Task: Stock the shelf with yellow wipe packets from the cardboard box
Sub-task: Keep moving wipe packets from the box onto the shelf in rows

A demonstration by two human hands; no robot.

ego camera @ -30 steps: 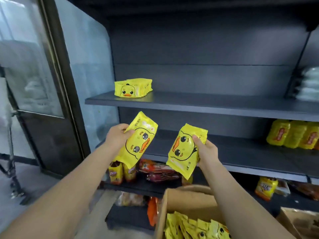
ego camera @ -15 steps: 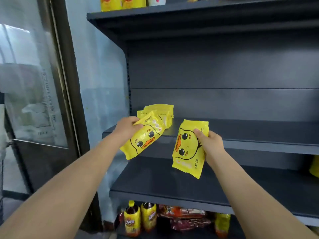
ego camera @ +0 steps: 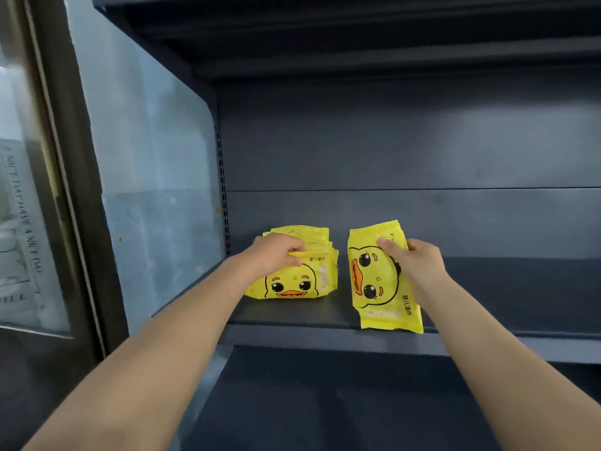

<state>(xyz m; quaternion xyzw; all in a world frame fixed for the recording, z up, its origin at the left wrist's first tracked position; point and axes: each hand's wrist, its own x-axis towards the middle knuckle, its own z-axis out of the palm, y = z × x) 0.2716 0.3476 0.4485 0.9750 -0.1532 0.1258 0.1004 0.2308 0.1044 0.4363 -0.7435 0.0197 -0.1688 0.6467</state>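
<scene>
While the left hand (ego camera: 276, 252) curls round the far edge of yellow wipe packet 1 (ego camera: 292, 286), lying atop the stack (ego camera: 312, 234) at the left end of the shelf (ego camera: 520, 288), the right hand (ego camera: 419, 265) pinches packet 2 (ego camera: 374, 288), held on end just beside the stack.

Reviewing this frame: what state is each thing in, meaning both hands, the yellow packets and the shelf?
shelf: partly stocked.
stack: sits at the left end.
top packet: lies on the stack, duck face showing.
left hand: grips the top packet's far edge.
second packet: held beside the stack, duck sideways, not released.
right hand: grips the second packet.
</scene>
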